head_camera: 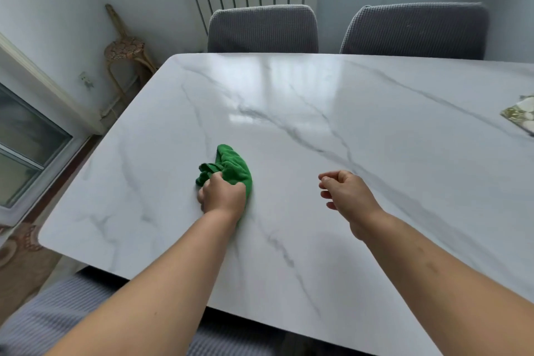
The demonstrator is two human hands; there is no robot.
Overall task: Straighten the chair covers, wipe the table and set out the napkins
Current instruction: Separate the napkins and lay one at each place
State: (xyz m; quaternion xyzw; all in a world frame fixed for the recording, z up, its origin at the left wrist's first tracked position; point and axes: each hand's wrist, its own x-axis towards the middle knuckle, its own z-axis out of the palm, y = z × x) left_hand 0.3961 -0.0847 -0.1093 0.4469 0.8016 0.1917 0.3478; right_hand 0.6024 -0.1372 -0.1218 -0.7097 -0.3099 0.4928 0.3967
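We saw no readable writing anywhere. On the glossy white marble-veined table (289,113), our left hand (222,193) gripped one bunched green cloth (234,167), pressing it down near the table's near edge. Our right hand (346,193) hovered loosely curled, holding nothing. Two grey waffle-textured chair covers (263,29) stood behind the table's far edge.

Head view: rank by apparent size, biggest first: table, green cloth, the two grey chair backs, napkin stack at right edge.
1. table
2. right chair back and left chair back: look alike, not ranked apart
3. green cloth, partly under the left hand
4. napkin stack, cut off by the frame edge, so unsure
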